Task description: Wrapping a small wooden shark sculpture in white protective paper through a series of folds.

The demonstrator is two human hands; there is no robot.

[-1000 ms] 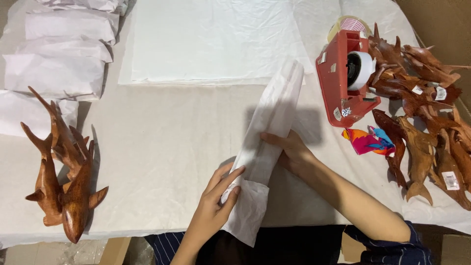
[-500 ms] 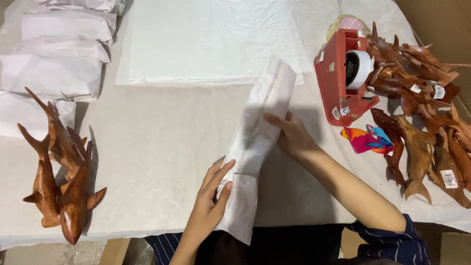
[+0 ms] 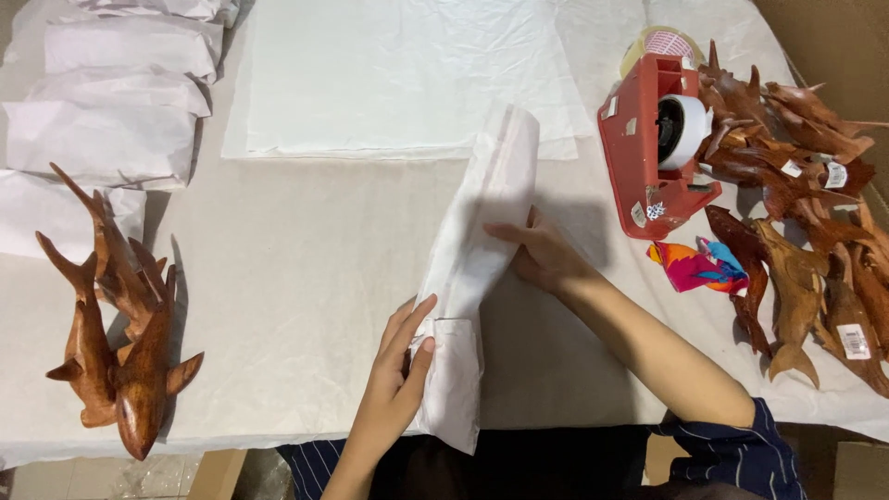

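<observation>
Your left hand (image 3: pixel 394 384) lies flat against the near end of the long paper-wrapped bundle (image 3: pixel 477 268), its fingers (image 3: pixel 414 324) stretched out and close together along the bundle's left edge, pressing on the paper rather than closing around it. Your right hand (image 3: pixel 537 252) holds the bundle from its right side about halfway along, with the fingers curled onto the white paper; whether the thumb reaches underneath cannot be told. The bundle lies slantwise on the bench (image 3: pixel 306 241), near the middle of its front half, with the far end pointing up and right towards the stack of flat white paper sheets (image 3: pixel 398 74) and the near end hanging just over the bench's front edge by your body. A small taped flap shows on the near part, just beside your left fingertips. To your right stands a red tape dispenser (image 3: pixel 653 148) with a white roll in it, and just in front of it lies a small bright multicoloured scrap (image 3: pixel 694 267). Beyond those, a heap of brown carved wooden fish (image 3: pixel 806 213) covers the right end of the bench. At the left end lie two more carved wooden sharks (image 3: pixel 116 324), touching each other, and behind them a row of already wrapped white parcels (image 3: pixel 111 111).
</observation>
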